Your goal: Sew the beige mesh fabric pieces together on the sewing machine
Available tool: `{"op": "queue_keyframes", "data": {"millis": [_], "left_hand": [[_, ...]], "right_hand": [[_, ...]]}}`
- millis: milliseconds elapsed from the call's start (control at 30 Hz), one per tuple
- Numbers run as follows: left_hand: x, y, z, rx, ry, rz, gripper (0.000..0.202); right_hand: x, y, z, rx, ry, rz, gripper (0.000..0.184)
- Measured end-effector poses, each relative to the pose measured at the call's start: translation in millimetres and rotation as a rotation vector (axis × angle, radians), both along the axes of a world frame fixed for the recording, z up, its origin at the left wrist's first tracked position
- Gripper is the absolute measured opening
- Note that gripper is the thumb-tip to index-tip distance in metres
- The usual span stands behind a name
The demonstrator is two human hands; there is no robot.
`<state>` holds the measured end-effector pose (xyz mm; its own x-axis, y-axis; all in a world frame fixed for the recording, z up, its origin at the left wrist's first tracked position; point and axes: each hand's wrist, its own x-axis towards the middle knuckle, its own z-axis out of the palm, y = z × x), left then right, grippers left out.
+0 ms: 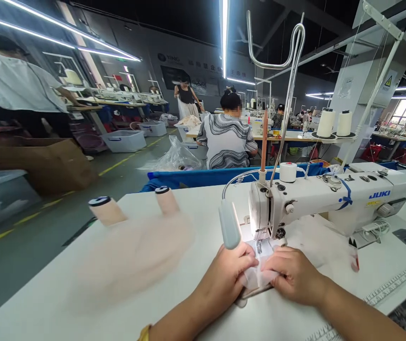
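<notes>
A white JUKI sewing machine (305, 194) stands on the table, its lit needle area right in front of my hands. Thin, sheer whitish fabric (259, 274) lies under the presser foot (259, 245). My left hand (233, 265) grips the fabric on the left side, fingers bent and pressed together. On the right, my right hand (293, 274) pinches the same fabric close to the foot. More sheer fabric (323, 241) spreads behind my right hand under the machine arm. A grey lamp head (230, 225) hangs just above my left hand.
Pale sheer fabric (135, 255) lies on the left of the table, near two peach thread cones (107, 210). Red-handled snips (354, 255) and a clear ruler (394, 284) are at right. A seated person (227, 135) works ahead; boxes (43, 163) stand on the left floor.
</notes>
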<state>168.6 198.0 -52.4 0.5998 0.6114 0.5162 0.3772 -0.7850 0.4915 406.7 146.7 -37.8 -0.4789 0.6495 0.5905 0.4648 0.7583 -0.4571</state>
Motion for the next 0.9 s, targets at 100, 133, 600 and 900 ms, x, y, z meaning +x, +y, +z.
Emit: {"op": "queue_keyframes", "data": {"millis": [100, 133, 600, 900], "left_hand": [[2, -6, 11.1, -0.11, 0.01, 0.004, 0.03], [2, -9, 17.2, -0.167, 0.015, 0.002, 0.028], [2, -60, 77.2, -1.191, -0.233, -0.09, 0.054], [-3, -65, 68.5, -1.275, -0.311, -0.037, 0.059]], "right_hand": [[-1, -1, 4.8, -0.154, 0.065, 0.007, 0.022], [-1, -3, 8.5, -0.208, 0.096, -0.006, 0.024], [6, -32, 20.9, -0.427, 0.266, -0.423, 0.018], [-19, -75, 37.7, -0.114, 0.098, -0.263, 0.009]]}}
